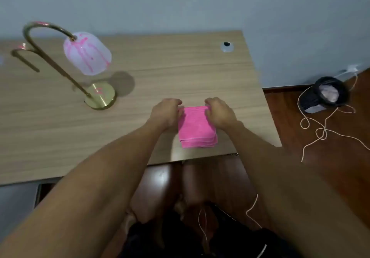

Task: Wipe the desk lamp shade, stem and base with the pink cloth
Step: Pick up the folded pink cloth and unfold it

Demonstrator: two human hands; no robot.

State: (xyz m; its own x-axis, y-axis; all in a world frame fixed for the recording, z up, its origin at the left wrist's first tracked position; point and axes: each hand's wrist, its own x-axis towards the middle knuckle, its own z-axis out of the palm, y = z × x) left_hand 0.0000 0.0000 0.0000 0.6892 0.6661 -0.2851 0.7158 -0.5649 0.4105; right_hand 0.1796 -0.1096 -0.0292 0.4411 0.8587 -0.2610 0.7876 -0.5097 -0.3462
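Observation:
A folded pink cloth [197, 128] lies near the front right edge of the wooden desk [180, 73]. My left hand [167, 113] grips its far left corner and my right hand [219, 112] grips its far right corner, fingers curled over the cloth's far edge. The desk lamp stands at the left: a white shade [87, 53] streaked with pink marks, a curved brass stem [58, 65] and a round brass base [101, 96] with a pink mark on it. Both hands are well to the right of the lamp.
A round cable hole [226, 46] sits at the desk's back right. On the wooden floor to the right lie a dark bin [328, 94] on its side and a loose pale cord [320, 129]. A grey wall rises behind the desk.

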